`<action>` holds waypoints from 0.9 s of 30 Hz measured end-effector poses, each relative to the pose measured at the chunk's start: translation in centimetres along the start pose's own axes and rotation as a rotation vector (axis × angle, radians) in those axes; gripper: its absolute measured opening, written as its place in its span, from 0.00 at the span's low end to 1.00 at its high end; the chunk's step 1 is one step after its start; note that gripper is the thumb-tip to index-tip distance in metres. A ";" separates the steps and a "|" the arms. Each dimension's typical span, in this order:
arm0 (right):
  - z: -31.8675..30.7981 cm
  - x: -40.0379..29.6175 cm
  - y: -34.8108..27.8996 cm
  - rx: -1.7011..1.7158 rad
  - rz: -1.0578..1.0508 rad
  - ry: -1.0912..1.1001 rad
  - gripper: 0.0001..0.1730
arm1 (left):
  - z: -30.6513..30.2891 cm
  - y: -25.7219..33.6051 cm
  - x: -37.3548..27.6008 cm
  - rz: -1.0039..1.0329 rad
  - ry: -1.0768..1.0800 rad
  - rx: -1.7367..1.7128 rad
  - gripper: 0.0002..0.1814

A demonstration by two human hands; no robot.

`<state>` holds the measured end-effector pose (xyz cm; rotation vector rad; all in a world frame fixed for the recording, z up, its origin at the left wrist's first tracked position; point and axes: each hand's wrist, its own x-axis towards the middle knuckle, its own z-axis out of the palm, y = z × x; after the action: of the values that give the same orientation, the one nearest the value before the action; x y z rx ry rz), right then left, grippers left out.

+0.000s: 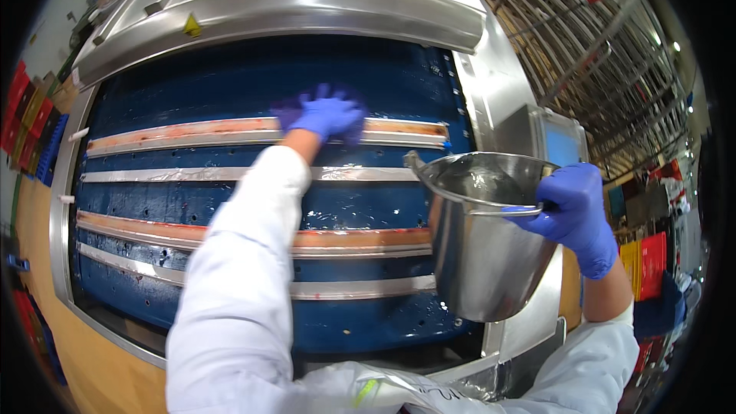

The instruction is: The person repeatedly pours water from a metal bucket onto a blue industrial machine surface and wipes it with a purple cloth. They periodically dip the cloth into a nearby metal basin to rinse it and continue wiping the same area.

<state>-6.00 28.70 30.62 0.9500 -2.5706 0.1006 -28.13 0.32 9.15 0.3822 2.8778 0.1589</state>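
My left hand (326,113), in a purple glove, is spread over the upper sealing bar (224,130) of a steel machine, with blurred purple around it; whether it holds anything is unclear. My right hand (566,207), gloved alike, grips the wire handle of a stainless steel bucket (489,259), tilted slightly over the bed's right side. The bucket's inside shines, and its contents cannot be made out. The blue bed (362,204) is wet. A lower sealing bar (368,238) with reddish smears and pale metal strips (368,173) cross it.
Behind the bed rises the machine's steel lid (322,6) with a yellow warning sticker. A control box with a lit screen (560,144) stands beside the bucket. Wire racks (592,63) are at upper right. Red and yellow crates (650,264) stand at right, more crates (29,121) at left.
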 end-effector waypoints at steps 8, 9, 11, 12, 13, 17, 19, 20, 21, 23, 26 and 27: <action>3.1 8.2 -5.8 -0.066 -0.144 -0.053 0.26 | 1.7 -4.1 -0.2 0.018 0.110 -0.098 0.34; 3.4 9.4 -6.9 -0.070 -0.152 -0.053 0.25 | 1.5 -6.3 -0.8 -0.013 0.111 -0.100 0.34; 4.2 12.1 -9.3 -0.045 -0.172 -0.074 0.23 | 1.2 -11.1 -2.4 -0.074 0.113 -0.105 0.35; 4.4 13.4 -10.8 -0.045 -0.173 -0.090 0.22 | 1.1 -13.3 -3.0 -0.088 0.118 -0.143 0.37; 4.8 15.0 -12.4 -0.038 -0.185 -0.098 0.21 | 0.8 -16.0 -3.9 -0.118 0.115 -0.132 0.37; 6.4 21.1 -18.9 -0.060 -0.262 -0.095 0.21 | 0.5 -26.0 -7.1 -0.180 0.161 -0.118 0.39; 7.3 23.9 -22.7 -0.053 -0.203 -0.129 0.22 | 0.4 -31.5 -9.2 -0.207 0.180 -0.111 0.39; 7.8 25.2 -24.4 -0.051 -0.185 -0.133 0.23 | -0.3 -35.1 -10.4 -0.253 0.178 -0.117 0.39; 8.4 26.7 -26.2 -0.039 -0.176 -0.131 0.23 | -0.3 -39.2 -11.9 -0.332 0.199 -0.086 0.39; 9.1 28.4 -29.6 0.027 -0.136 -0.119 0.24 | -1.9 -45.8 -16.2 -0.451 0.164 -0.097 0.38; 10.0 31.1 -34.3 0.075 -0.124 -0.096 0.24 | -1.4 -58.7 -21.1 -0.582 0.349 0.030 0.32; 10.5 31.7 -35.6 0.086 -0.114 -0.098 0.24 | -1.6 -62.2 -22.6 -0.640 0.337 0.088 0.26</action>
<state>-8.77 -20.02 30.87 1.1585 -2.6118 0.1373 -22.49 -65.60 7.05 -0.6118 3.1656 -0.0220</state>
